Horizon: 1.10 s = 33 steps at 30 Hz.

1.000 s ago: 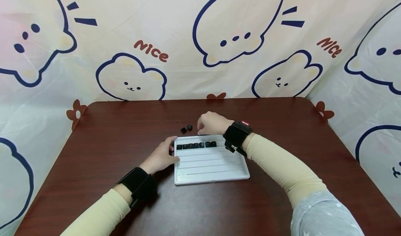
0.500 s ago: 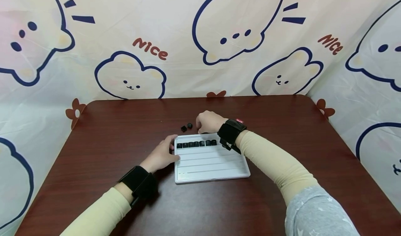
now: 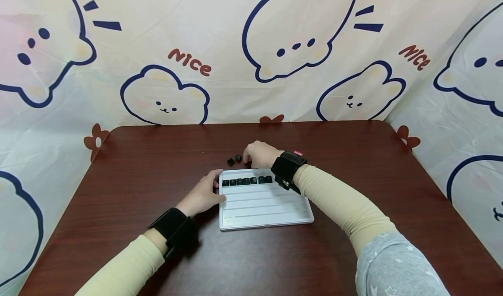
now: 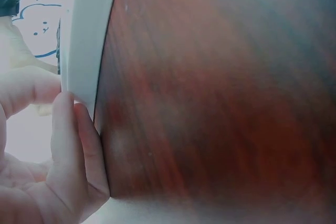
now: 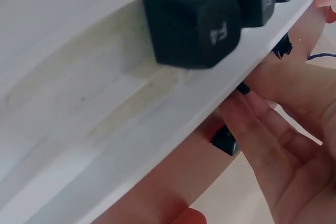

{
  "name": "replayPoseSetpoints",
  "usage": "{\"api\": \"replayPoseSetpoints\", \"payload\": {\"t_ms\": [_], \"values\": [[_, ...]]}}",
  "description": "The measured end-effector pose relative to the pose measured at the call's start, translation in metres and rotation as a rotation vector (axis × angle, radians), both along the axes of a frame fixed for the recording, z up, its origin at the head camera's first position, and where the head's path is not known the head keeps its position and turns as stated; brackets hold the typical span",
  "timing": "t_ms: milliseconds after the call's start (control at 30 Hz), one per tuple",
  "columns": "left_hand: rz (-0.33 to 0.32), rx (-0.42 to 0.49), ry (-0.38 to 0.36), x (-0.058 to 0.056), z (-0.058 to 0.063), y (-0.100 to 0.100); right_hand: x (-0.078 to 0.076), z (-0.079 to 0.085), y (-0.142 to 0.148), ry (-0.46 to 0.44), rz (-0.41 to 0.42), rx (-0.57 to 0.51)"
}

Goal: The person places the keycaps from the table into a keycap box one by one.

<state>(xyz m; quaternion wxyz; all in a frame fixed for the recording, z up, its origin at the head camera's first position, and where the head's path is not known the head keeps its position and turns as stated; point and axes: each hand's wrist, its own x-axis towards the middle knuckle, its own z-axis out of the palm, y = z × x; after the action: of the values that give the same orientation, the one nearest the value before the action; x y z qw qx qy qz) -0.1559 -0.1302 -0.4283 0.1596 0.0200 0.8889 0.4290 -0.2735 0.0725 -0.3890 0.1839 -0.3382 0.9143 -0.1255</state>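
A shallow white tray (image 3: 267, 204) with ridged rows lies on the table, a line of several black keycaps (image 3: 246, 181) along its back row. My left hand (image 3: 201, 195) grips the tray's left edge, thumb on the near side and fingers toward the back corner. In the left wrist view its fingers (image 4: 65, 145) lie against the white side wall. Behind the back edge, my right hand (image 3: 260, 154) reaches down to the table. The right wrist view shows its thumb and fingertips pinching a small black keycap (image 5: 243, 88), mostly hidden by them.
Two loose black keycaps, one (image 3: 230, 161) beside the other (image 3: 238, 158), lie behind the tray, left of my right hand. Another dark keycap (image 5: 226, 141) sits by the fingers in the right wrist view. A printed curtain (image 3: 228, 95) hangs beyond the brown table (image 3: 157, 165).
My right hand has shifted slightly left along the tray's back edge, toward the two loose keycaps. The left hand and the tray have stayed in place.
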Motion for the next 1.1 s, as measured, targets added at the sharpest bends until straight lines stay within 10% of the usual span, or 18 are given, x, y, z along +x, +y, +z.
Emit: {"api": "replayPoseSetpoints", "payload": {"t_ms": [1100], "values": [[0.004,0.009,-0.004,-0.001,-0.003,0.000,0.018,0.010,0.059,0.175,0.124,-0.169]]}}
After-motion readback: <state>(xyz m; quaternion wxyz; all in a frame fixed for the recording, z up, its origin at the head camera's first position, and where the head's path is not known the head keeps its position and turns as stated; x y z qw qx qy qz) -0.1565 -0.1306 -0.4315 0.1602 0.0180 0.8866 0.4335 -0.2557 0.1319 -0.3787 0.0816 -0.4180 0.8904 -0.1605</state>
